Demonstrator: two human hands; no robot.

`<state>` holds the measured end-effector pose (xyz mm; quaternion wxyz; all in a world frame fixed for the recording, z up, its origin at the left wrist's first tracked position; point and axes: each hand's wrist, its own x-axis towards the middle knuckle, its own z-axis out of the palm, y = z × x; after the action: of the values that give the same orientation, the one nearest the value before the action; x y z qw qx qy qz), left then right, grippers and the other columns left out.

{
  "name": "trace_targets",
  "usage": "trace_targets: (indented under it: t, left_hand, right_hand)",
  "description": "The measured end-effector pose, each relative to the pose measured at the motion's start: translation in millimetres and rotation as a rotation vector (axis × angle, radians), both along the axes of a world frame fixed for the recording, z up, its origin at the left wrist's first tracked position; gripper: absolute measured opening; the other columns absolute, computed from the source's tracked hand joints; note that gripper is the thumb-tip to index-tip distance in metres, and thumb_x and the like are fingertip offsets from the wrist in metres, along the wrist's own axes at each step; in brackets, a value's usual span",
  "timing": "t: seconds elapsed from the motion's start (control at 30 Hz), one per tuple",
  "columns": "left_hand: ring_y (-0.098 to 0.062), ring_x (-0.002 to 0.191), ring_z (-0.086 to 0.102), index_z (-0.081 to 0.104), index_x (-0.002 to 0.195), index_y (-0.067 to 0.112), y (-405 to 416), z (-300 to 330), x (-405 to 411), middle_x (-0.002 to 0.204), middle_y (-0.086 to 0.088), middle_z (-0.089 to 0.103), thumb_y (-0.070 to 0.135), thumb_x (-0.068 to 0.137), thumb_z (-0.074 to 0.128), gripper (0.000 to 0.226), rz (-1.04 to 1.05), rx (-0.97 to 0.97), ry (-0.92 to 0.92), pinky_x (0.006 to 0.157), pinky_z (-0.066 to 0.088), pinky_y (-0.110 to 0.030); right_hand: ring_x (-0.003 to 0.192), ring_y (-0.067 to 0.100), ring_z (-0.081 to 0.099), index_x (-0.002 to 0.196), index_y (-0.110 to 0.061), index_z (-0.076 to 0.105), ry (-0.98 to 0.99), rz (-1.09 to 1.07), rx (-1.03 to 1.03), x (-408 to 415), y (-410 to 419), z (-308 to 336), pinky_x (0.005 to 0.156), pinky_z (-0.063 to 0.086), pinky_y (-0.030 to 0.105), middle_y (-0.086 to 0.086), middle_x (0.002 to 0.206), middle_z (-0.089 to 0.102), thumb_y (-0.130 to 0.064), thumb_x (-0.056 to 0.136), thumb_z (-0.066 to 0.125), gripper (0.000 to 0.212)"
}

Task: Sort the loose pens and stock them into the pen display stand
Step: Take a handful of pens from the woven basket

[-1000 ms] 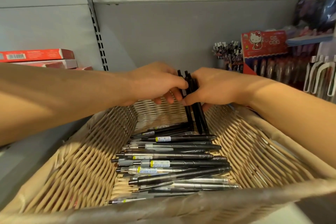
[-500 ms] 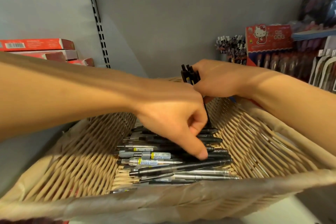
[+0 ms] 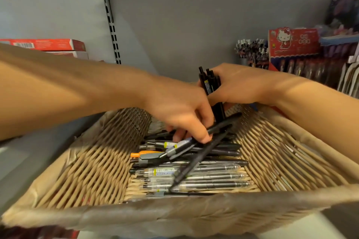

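- The loose pens [image 3: 194, 170] lie mostly crosswise on the floor of the wicker basket [image 3: 93, 165].
- The left hand [image 3: 180, 114] pinches two black pens [image 3: 202, 151], which slant from upper right to lower left.
- The right hand [image 3: 240, 85] grips an upright bundle of black pens [image 3: 210, 87], clicker ends up.
- Red boxes [image 3: 44, 44] sit on the shelf at the left; a pen display [image 3: 293, 44] with a cartoon cat stands at the right. Its writing is unreadable.

Loose pens [image 3: 194, 172] piled on floor of wicker basket [image 3: 93, 165] in foreground, left hand [image 3: 178, 114] reaching in over pile, right hand [image 3: 239, 85] behind it holding upright pen bundle [image 3: 210, 87], boxes [image 3: 48, 44] on shelf rear-left, pen display stand [image 3: 291, 52] rear-right.
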<state>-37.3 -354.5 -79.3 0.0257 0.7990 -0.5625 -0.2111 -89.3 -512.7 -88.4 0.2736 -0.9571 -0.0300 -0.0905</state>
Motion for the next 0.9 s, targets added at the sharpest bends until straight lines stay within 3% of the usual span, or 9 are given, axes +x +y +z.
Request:
trace_targets:
  t: [0.1,0.17,0.27,0.37,0.6,0.7,0.8,0.9]
  left_hand:
    - [-0.013,0.063,0.069,0.075,0.098,0.019,0.5,4.1,13.1,0.066,0.005,0.068,0.017,0.095,0.064,0.012,0.107,-0.121,0.208,0.058,0.057,-0.024]
    - [-0.016,0.057,0.066,0.077,0.1,0.018,2.0,6.3,22.9,0.064,0.001,0.062,0.025,0.092,0.063,0.018,0.172,-0.164,0.334,0.058,0.057,-0.028]
    - [-0.009,0.045,0.053,0.077,0.104,0.02,7.2,7.8,36.0,0.062,0.004,0.057,0.031,0.094,0.063,0.02,0.223,-0.122,0.274,0.044,0.043,-0.019]
    - [-0.006,0.047,0.052,0.074,0.107,0.018,11.2,9.3,44.8,0.072,0.003,0.068,0.022,0.094,0.064,0.017,0.323,-0.124,0.199,0.041,0.041,-0.017]
    - [-0.01,0.055,0.064,0.062,0.103,0.016,3.3,6.3,42.2,0.075,-0.003,0.075,0.014,0.089,0.071,0.016,0.474,-0.508,0.258,0.05,0.052,-0.021]
    - [-0.013,0.06,0.069,0.059,0.107,0.015,2.7,7.9,33.6,0.081,-0.008,0.077,0.01,0.09,0.07,0.02,0.478,-0.593,0.321,0.054,0.057,-0.023]
    - [-0.018,0.068,0.073,0.057,0.114,0.013,3.3,10.0,26.0,0.086,-0.013,0.077,0.004,0.092,0.064,0.024,0.443,-0.632,0.417,0.063,0.061,-0.026]
    - [-0.024,0.075,0.075,0.058,0.113,0.011,2.4,9.2,24.4,0.085,-0.013,0.077,0.002,0.093,0.059,0.022,0.431,-0.655,0.431,0.069,0.063,-0.031]
  right_hand:
    - [0.07,-0.001,0.067,0.09,-0.032,0.069,-0.051,-0.037,-0.098,-3.5,2.6,3.3,0.058,0.044,0.014,-0.012,0.078,0.073,-0.026,0.086,0.075,0.009]
    - [0.065,-0.003,0.065,0.091,-0.032,0.069,-0.043,-0.054,-0.089,-4.9,3.0,4.2,0.054,0.043,0.013,-0.014,0.073,0.071,-0.029,0.087,0.073,0.007]
    - [0.078,0.009,0.074,0.102,-0.023,0.068,0.01,-0.037,0.003,-4.1,2.1,3.1,0.064,0.057,0.022,-0.005,0.084,0.075,-0.019,0.089,0.07,0.014]
    - [0.081,0.008,0.076,0.106,-0.019,0.065,0.066,-0.029,0.103,-3.7,1.2,2.5,0.067,0.061,0.021,0.002,0.087,0.079,-0.009,0.092,0.066,0.017]
    - [0.083,0.007,0.074,0.101,-0.03,0.068,0.057,0.01,0.06,1.8,-0.3,-1.1,0.077,0.063,0.028,-0.003,0.094,0.077,-0.019,0.089,0.072,0.017]
    - [0.085,0.009,0.073,0.097,-0.03,0.068,0.051,0.035,0.022,3.0,-0.3,-1.1,0.075,0.063,0.028,-0.005,0.093,0.074,-0.022,0.087,0.076,0.015]
    - [0.072,0.004,0.07,0.09,-0.027,0.068,0.025,0.01,-0.03,3.0,0.6,-1.0,0.06,0.055,0.017,-0.007,0.08,0.071,-0.028,0.083,0.079,0.013]
    - [0.068,0.007,0.071,0.087,-0.024,0.07,0.025,-0.018,-0.049,2.4,0.6,-0.6,0.056,0.049,0.015,-0.005,0.077,0.074,-0.028,0.082,0.079,0.01]
